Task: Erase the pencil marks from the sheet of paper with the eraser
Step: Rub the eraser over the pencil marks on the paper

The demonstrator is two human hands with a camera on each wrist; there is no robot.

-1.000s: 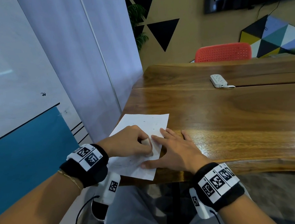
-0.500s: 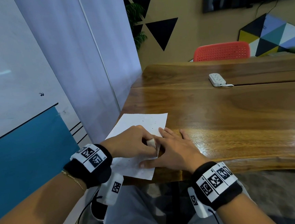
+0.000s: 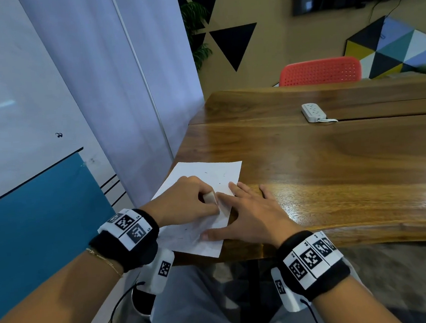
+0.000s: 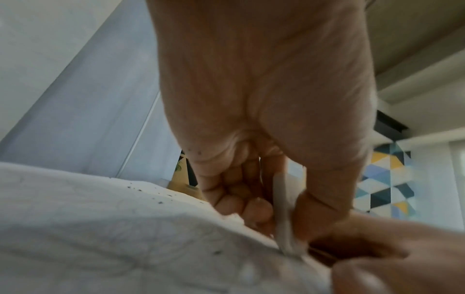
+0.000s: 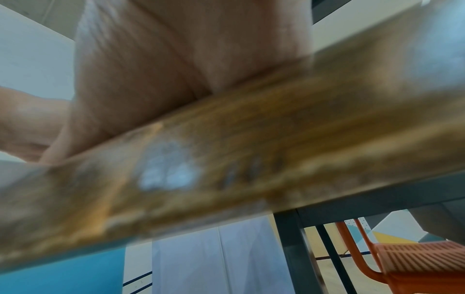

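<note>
The left hand (image 3: 184,202) is curled, knuckles up, and pinches the eraser (image 3: 210,197) between thumb and fingers; the eraser's lower end presses on the sheet of paper (image 3: 207,172) (the left wrist view shows dark crumbs scattered there). The right hand (image 3: 250,217) lies flat, fingers straight and spread, partly on the sheet and partly on the wooden table (image 3: 336,171). The sheet lies at the table's near left corner.

Black wristbands (image 3: 125,236) carry white coded tags; thin gold bracelet (image 3: 104,261) on left.
</note>
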